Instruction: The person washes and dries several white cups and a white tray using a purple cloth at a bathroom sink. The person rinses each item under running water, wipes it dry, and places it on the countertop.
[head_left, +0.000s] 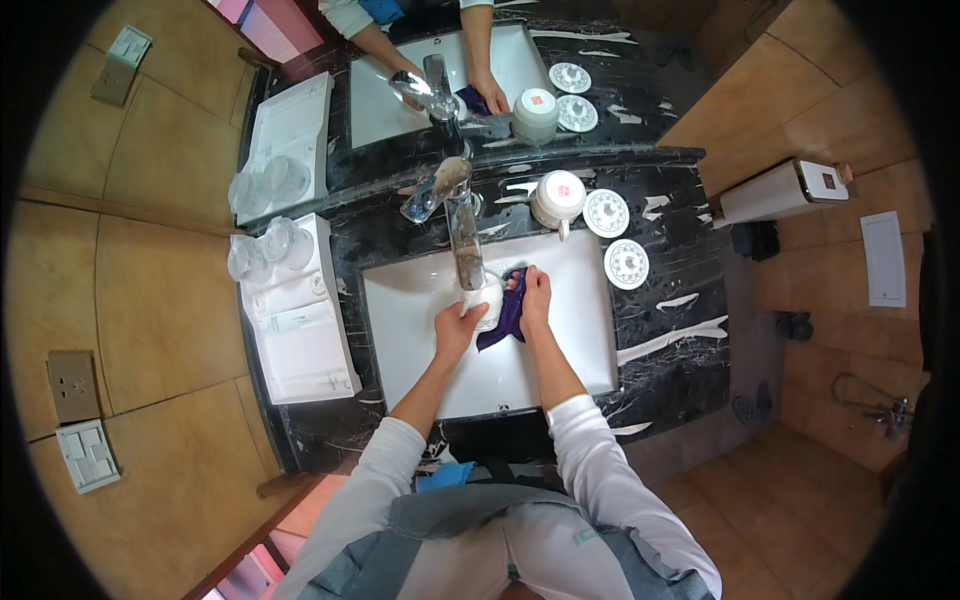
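Note:
My left hand grips a white patterned cup below the spout of the chrome faucet, over the white sink. In my right hand is a dark purple cloth, just right of the cup. Part of the cup is hidden by the spout and my fingers. Behind the sink's far right corner stands an upside-down white cup with its handle towards me. Beside it lie two white patterned lids, one farther back and one nearer.
A white tray left of the sink holds clear-wrapped cups and flat packets. Black marble countertop surrounds the sink. A mirror behind it reflects hands, faucet, cup and lids. A white bin stands at the right, beyond the counter.

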